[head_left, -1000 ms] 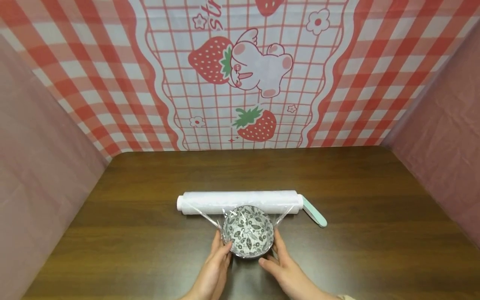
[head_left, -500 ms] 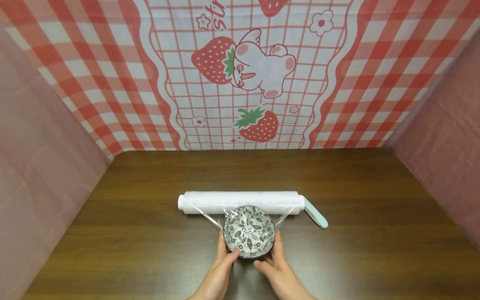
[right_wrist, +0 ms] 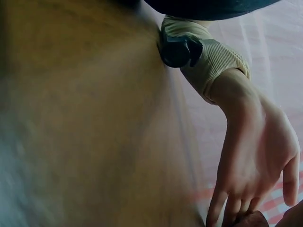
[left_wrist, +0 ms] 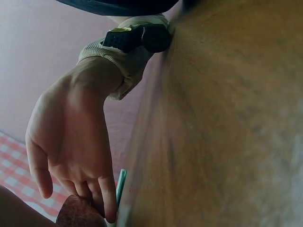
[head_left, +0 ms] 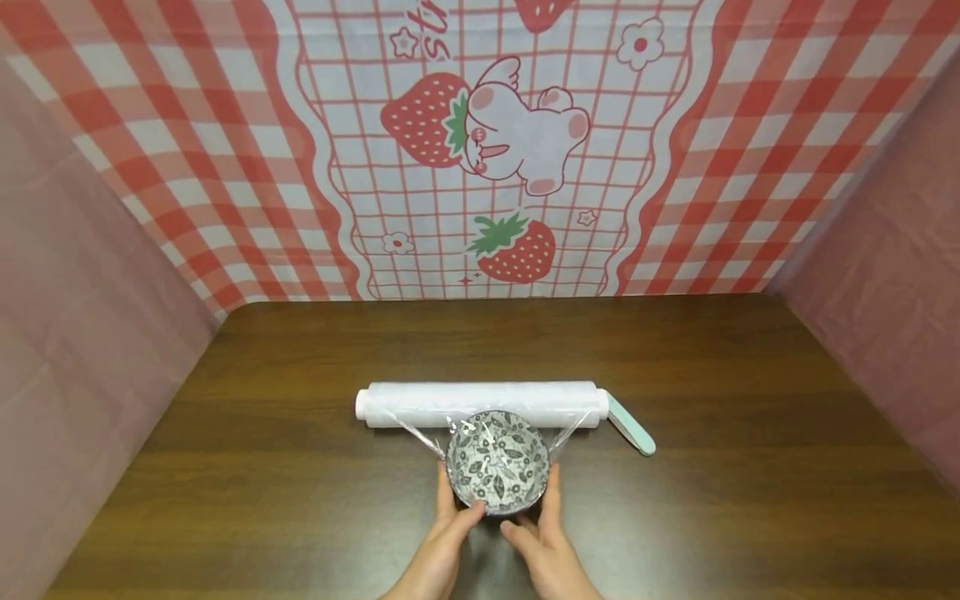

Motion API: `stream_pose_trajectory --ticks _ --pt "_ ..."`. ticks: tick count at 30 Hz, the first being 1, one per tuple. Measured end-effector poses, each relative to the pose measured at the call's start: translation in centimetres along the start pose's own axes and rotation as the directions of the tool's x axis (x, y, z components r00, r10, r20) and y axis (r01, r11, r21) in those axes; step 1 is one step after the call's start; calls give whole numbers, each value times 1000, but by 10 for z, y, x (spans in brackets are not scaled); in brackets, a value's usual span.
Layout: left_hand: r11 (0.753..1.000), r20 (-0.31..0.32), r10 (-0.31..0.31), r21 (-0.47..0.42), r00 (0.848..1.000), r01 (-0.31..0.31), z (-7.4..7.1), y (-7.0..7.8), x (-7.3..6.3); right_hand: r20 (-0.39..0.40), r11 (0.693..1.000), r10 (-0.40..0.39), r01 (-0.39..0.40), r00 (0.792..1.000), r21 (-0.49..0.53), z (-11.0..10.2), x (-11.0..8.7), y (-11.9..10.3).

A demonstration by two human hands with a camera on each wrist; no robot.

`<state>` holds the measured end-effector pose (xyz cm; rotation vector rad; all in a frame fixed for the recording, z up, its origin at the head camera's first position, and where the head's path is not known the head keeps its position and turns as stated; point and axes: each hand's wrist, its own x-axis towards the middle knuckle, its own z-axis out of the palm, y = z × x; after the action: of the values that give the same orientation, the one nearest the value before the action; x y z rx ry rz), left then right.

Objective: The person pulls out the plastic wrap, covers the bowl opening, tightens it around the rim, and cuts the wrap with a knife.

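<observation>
A small bowl with a grey leaf-and-flower pattern inside stands at the table's near middle, with clear cling film over its mouth. The film runs back in gathered strands to a white cling film roll behind the bowl. On the bowl's left side, my left hand holds it, thumb at the near rim. My right hand cups the right side, its thumb low at the front. In the left wrist view, my right hand reaches its fingertips to the bowl; the right wrist view shows my left hand likewise.
A mint-green, flat-handled tool lies at the roll's right end. The brown wooden table stretches to a red-and-white strawberry cloth at the back, with pink cloth hanging at both sides.
Both thumbs have slid along the bowl's near side toward each other, and my right hand has shifted left. The bowl, film and roll keep their places.
</observation>
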<state>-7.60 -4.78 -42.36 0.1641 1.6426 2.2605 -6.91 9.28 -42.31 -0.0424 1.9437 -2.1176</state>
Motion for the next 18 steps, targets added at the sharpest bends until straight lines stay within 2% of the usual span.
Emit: stream_pose_trajectory --ticks 2,5,11,15,18 --pt "1000 -7 5 24 1000 -5 0 1 1 -14 1000 -13 13 1000 -14 -1 0 -1" --pt "997 -29 11 79 1000 -9 0 3 1 -52 1000 9 -10 999 -23 -4 2 -6" --pt "985 -122 40 171 992 -19 -1 8 2 -142 998 67 -68 988 2 -17 11 -16" --pt "974 -193 27 227 981 18 -6 12 5 -160 990 126 -114 979 81 -27 17 -19" --pt "962 -236 -3 265 972 68 -12 15 9 -167 979 164 -140 972 149 -34 21 -20"
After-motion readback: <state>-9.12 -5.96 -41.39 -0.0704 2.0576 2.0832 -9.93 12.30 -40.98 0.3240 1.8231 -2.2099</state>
